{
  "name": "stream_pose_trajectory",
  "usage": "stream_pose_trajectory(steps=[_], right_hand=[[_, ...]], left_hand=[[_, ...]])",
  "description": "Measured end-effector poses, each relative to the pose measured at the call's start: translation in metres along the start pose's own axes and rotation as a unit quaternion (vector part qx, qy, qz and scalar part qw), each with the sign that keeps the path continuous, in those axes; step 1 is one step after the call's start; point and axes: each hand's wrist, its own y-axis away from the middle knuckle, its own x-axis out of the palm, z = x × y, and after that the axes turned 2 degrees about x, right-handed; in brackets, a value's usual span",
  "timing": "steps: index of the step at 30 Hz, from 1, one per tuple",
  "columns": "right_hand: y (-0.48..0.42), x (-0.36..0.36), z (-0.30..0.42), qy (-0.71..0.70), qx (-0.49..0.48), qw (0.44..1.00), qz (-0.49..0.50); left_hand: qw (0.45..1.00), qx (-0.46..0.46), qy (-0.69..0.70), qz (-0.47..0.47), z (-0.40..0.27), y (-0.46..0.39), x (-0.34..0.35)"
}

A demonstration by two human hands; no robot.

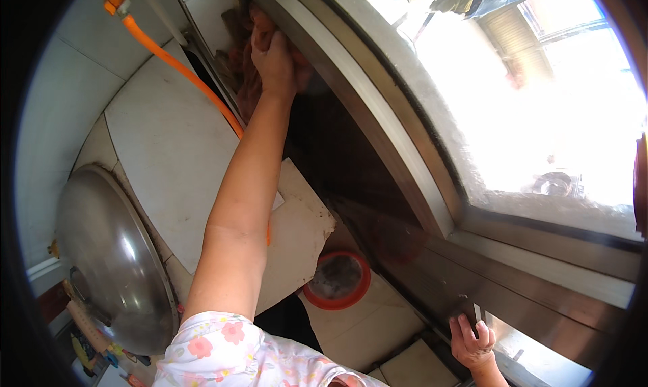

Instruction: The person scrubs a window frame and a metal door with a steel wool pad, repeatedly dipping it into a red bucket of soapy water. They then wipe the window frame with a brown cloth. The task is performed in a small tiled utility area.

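My left hand (273, 65) is stretched far forward and closed on a reddish-brown cloth (249, 86). It presses the cloth near the inner side of a dark metal-framed door or window (354, 83), in the shaded gap beside the wall. Part of the cloth is hidden behind the hand. At the lower right, my right hand (473, 341) has bent fingers against the metal frame (506, 306), beside a small bright strip. Whether it grips the frame's edge I cannot tell.
An orange hose (177, 70) crosses a pale board (172, 149) under my left arm. A large metal wok lid (116, 255) leans at left. A red-rimmed basin (336, 306) holding cloudy liquid stands on the tiled floor (354, 331). A chipped slab corner (304, 220) juts out. Bright glass (481, 134) fills the upper right.
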Motion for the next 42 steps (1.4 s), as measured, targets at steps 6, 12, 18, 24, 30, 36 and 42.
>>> stream_pose_trajectory(steps=[6, 12, 18, 24, 30, 36, 42], right_hand=[[-0.001, 0.004, 0.000, 0.013, -0.026, 1.000, -0.008], [-0.003, -0.001, 0.001, 0.014, -0.027, 0.999, 0.024], [-0.005, 0.001, -0.016, 0.033, -0.091, 0.994, 0.051], [-0.011, -0.007, -0.017, 0.035, -0.141, 0.984, 0.103], [0.006, 0.002, 0.002, 0.011, -0.039, 0.998, 0.041], [0.009, 0.005, 0.000, 0.009, -0.050, 0.998, 0.037], [0.015, 0.012, 0.001, 0.010, -0.072, 0.997, 0.041]], left_hand=[[0.998, 0.022, 0.024, -0.047, 0.051, -0.012, -0.027], [0.987, -0.082, 0.108, -0.085, 0.112, 0.012, -0.053], [0.963, -0.223, 0.147, -0.035, 0.237, -0.002, -0.198], [0.915, -0.333, -0.036, -0.227, 0.228, 0.030, -0.155], [0.962, -0.205, -0.016, -0.182, 0.065, 0.076, -0.053], [0.999, -0.033, 0.017, -0.028, 0.072, 0.089, -0.023], [0.864, -0.265, 0.425, -0.055, 0.187, 0.090, -0.098]])
